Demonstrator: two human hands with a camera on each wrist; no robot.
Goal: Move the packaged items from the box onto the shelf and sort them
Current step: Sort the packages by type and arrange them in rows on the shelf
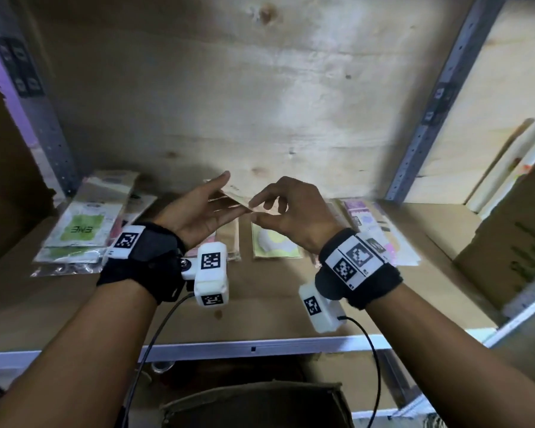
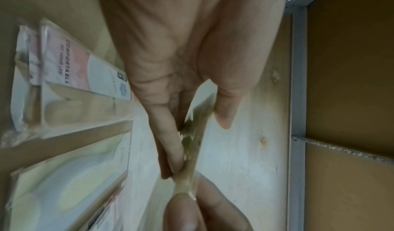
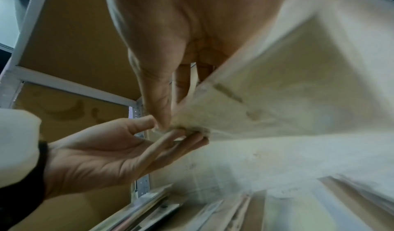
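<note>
Above the wooden shelf (image 1: 260, 310) both hands hold one flat beige packet (image 1: 226, 200). My left hand (image 1: 233, 193) has it between the raised thumb and straight fingers. My right hand (image 1: 254, 212) pinches its near corner with thumb and forefinger. In the left wrist view the packet (image 2: 192, 142) runs edge-on between the left thumb and fingers (image 2: 170, 150), and the right hand (image 2: 187, 209) meets it at the bottom. In the right wrist view the packet (image 3: 277, 99) fills the right side, blurred. Whether it is a single packet or a thin stack is unclear.
Packets lie sorted along the shelf's back: green ones (image 1: 78, 227) at left, a yellow one (image 1: 275, 242) in the middle, pink and purple ones (image 1: 371, 223) at right. A cardboard box (image 1: 513, 236) stands at the right end. Another open box (image 1: 260, 406) sits below the front rail (image 1: 254, 347).
</note>
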